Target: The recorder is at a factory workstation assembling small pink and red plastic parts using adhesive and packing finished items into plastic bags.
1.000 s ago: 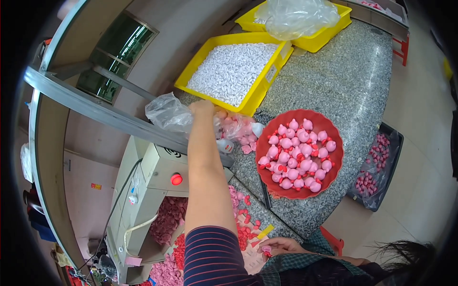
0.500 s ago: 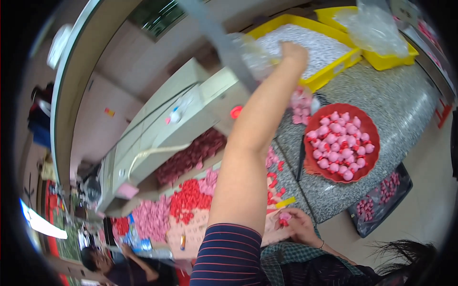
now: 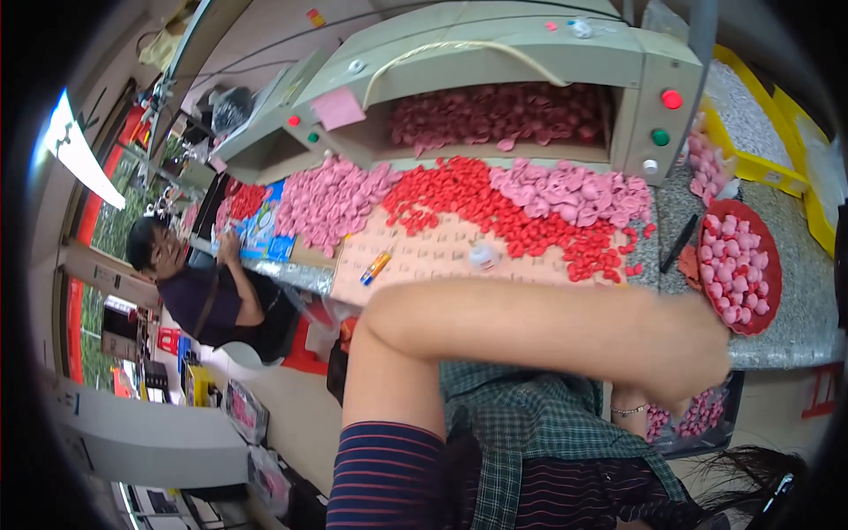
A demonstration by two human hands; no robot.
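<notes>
My left arm, in a dark striped sleeve, bends across the front of the bench. My left hand is at its right end, smeared by motion, just below a red bowl of pink balls with red bits. What its fingers hold, if anything, does not show. Behind it, only the braceleted wrist of my right hand is visible; its fingers are hidden. On the bench a pink printed sheet lies under heaps of red pieces and pink pieces. A small white container and a small tube rest on the sheet.
A grey machine with a red and a green button stands behind the heaps. Yellow trays with white bits are at the far right. A black tool lies near the bowl. To the left sits a person.
My left hand has come back from the yellow tray of white bits to near my right hand. The pink-and-red piece seen in my right hand is now hidden. The view has swung left.
</notes>
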